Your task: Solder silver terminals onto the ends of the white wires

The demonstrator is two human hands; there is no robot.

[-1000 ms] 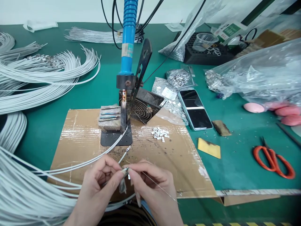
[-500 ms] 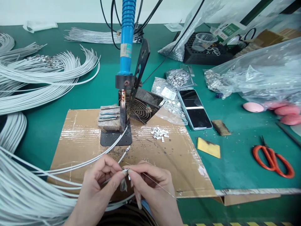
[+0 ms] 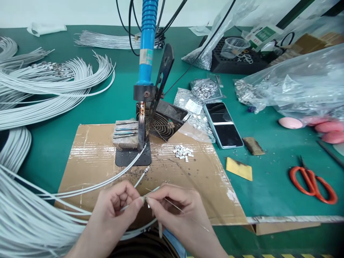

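In front of soldering iron (image 3: 145,71), tiny part (image 3: 145,199) was pinched by fingers of left hand (image 3: 114,219) and right hand (image 3: 188,206); steadiness judged needed.

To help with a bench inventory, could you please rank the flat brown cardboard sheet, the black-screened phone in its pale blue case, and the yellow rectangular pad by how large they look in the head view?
Largest to smallest:
1. Brown cardboard sheet
2. Black-screened phone
3. Yellow rectangular pad
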